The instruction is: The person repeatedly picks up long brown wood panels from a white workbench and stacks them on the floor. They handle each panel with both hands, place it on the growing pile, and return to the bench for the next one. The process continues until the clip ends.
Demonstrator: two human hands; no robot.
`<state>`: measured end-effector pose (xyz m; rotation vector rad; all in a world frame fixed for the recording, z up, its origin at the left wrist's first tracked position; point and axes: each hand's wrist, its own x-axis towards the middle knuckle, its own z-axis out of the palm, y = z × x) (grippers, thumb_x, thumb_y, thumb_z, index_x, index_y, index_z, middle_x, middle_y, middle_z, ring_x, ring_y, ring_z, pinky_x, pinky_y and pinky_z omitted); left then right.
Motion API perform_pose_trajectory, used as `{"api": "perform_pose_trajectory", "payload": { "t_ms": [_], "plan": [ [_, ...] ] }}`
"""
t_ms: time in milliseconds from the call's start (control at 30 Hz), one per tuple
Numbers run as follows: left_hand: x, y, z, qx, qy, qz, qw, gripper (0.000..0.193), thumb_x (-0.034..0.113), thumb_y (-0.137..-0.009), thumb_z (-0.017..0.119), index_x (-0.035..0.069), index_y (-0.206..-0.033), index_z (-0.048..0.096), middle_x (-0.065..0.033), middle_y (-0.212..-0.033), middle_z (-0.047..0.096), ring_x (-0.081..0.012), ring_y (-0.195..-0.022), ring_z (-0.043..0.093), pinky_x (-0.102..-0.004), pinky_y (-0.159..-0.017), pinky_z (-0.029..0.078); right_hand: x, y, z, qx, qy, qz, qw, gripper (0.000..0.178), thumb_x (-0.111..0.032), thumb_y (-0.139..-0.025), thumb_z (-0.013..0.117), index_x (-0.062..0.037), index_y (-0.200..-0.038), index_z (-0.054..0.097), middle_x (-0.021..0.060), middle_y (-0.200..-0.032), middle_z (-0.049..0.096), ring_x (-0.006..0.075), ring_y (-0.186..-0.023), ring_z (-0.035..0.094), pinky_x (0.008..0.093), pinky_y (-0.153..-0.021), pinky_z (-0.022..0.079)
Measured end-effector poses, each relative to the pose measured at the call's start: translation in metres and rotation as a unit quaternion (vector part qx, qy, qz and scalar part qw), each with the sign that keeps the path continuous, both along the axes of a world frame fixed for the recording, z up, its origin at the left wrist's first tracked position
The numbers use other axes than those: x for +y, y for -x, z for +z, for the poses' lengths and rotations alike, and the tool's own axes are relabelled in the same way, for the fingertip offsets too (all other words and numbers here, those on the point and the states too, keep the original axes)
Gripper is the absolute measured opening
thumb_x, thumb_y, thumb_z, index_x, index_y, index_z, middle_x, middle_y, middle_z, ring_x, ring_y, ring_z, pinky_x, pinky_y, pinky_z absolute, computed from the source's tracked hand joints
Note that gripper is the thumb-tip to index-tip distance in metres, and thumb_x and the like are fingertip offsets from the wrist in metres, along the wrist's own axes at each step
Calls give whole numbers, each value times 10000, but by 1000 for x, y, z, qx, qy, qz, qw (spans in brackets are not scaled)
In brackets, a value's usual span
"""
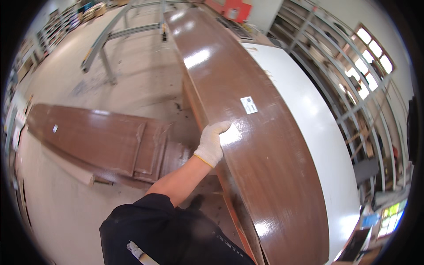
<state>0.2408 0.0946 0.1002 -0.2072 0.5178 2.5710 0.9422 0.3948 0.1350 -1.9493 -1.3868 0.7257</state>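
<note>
My left hand (211,143), in a white knit glove with a yellow cuff, grips the near left edge of a long, glossy brown panel (260,141). The thumb lies over the top face; the other fingers are mostly hidden at the edge. A small white label (249,105) is stuck on the panel beyond the hand. Beneath the panel's left side shows a lighter brown support (193,90). Only one arm shows, reaching out of a black short sleeve (145,216); my right hand is out of sight.
A white board (309,115) lies along the panel's right side. Metal shelving (335,66) lines the right wall. At left lie brown, door-like panels (92,137) with a glossy surface. A grey metal frame (106,39) stands at the far left. A pale brush-like shape (134,249) shows against the shirt.
</note>
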Motion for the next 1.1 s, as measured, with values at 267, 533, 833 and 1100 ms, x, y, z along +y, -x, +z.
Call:
{"api": "perform_pose_trajectory", "payload": {
  "t_ms": [267,533,833,1100],
  "plan": [
    [-164,-39,35,73,-6,192,979,237,104,-975,682,17,-1195,697,-116,-1107,743,-278,-992,732,-431,-886,614,6,131,-19,-10,-9,245,969,603,-469,-1123,500,71,-1329,677,207,-1217,708,347,-1054,676,492,-915,563],
    [-359,-99,10,17,32,347,937,230,129,-963,700,12,-1161,704,-133,-1088,744,-287,-1001,738,-449,-911,621,-74,271,-18,-66,-9,428,901,600,-472,-1121,503,57,-1354,665,231,-1263,696,375,-1086,678,514,-946,554],
    [-542,-122,-61,-70,81,510,854,175,119,-912,748,43,-1070,750,-111,-1050,768,-267,-999,736,-423,-912,604,-139,383,-19,-149,-31,563,812,598,-475,-1118,506,42,-1382,651,258,-1316,683,407,-1120,681,537,-982,544],
    [-658,-105,-145,-113,148,590,785,259,166,-923,731,30,-1142,721,-141,-1081,773,-309,-1007,748,-449,-908,615,-169,455,-30,-220,-84,645,727,599,-478,-1115,508,28,-1407,639,282,-1362,672,436,-1152,683,558,-1014,535]
  ]
}}
